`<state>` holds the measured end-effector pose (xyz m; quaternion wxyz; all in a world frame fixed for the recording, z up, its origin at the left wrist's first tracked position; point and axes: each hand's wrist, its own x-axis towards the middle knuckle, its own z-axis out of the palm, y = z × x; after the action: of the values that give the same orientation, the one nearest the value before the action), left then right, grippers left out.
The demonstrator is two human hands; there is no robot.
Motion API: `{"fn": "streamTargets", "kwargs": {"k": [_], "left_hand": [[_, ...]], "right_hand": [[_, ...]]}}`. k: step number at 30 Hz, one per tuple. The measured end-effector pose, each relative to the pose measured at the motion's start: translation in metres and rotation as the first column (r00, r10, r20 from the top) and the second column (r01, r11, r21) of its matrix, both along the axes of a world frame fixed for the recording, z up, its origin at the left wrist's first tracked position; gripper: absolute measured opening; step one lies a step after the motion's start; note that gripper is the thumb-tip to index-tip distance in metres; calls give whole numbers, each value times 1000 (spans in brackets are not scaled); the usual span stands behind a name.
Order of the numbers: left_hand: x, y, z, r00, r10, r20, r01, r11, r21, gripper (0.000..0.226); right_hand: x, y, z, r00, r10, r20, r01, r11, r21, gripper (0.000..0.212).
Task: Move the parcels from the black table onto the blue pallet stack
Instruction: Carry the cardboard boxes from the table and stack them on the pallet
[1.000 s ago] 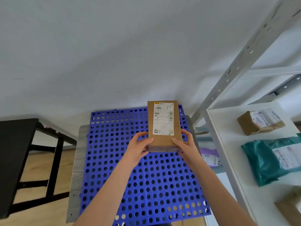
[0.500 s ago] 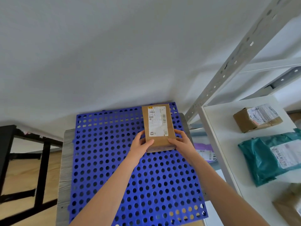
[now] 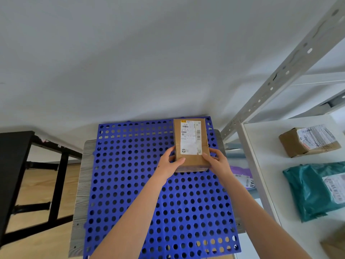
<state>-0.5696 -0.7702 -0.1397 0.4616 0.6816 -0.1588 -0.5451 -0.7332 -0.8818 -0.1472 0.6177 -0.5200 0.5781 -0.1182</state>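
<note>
Left hand (image 3: 169, 162) and right hand (image 3: 217, 162) grip parcel (image 3: 190, 157) by near end, far-right corner of blue pallet (image 3: 130, 184); contact underneath hidden. On label (image 3: 189, 136): "0155", rest illegible.

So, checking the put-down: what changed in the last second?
The cardboard parcel sank toward the blue pallet, from overlapping its far edge to lying inside its far right corner. The left hand and right hand still grip its near end. The shelf parcels stayed put.
</note>
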Motion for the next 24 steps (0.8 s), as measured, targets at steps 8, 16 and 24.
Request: {"fn": "streamTargets", "kwargs": {"k": [8, 16, 24], "left_hand": [[-6, 2, -1, 999, -27, 38, 26, 1000, 15, 65], [0, -7, 17, 947, -173, 272, 137, 980, 145, 71], [13, 9, 48, 869, -186, 459, 134, 981, 142, 46]], "right_hand": [[-3, -5, 6, 999, -32, 22, 31, 998, 59, 28], [5, -5, 20, 993, 37, -112, -37, 999, -2, 38], [2, -16, 52, 968, 150, -200, -174, 979, -107, 55]]}}
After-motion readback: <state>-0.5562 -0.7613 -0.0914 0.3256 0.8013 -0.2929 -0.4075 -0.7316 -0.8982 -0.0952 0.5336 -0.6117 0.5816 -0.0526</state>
